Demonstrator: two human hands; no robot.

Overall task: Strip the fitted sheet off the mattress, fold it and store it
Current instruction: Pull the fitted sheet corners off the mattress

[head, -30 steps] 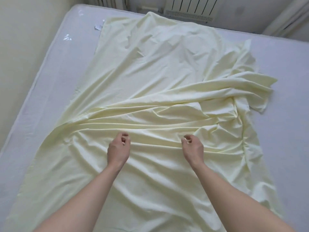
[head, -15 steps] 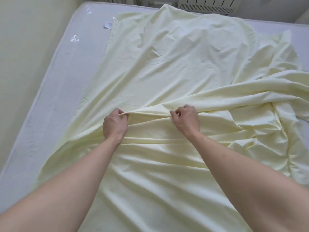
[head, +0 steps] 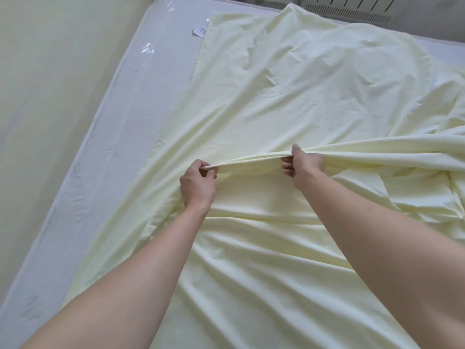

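- Left hand (head: pixel 197 183) and right hand (head: pixel 303 165) each pinch the same raised ridge of the pale yellow fitted cotton sheet (head: pixel 314 96), fingers curled round the fabric, thumbs on top; the stretch between them is lifted and taut.
- Sheet is already off the corners, lying loose and wrinkled across the white quilted mattress (head: pixel 120 137); bare mattress shows along the left side beside the cream wall (head: pixel 50 84).
- Risk: the pinch takes only a thin roll of cloth, so it could slip out of one hand if pulled hard, and the fold line would go crooked.
- Risk: the hands are close together near the middle, so the far edges are uncontrolled; any fold made from here likely drags the right side into more bunching.
- Risk: the heap of creases at right could get trapped inside the fold and make a lumpy bundle.
- Risk: the near part lies under both forearms and could snag as the ridge is carried forward.
- Hidden: right fingertips are tucked under the ridge, so I cannot tell how many layers they hold.
- Cut off: the sheet's right side and near edge run out of frame; elastic corners not identifiable.
- Small white label (head: pixel 198 31) near the far-left corner, text unreadable.
- White radiator grille (head: pixel 349 12) at top, only partly in view.
- No storage place visible.
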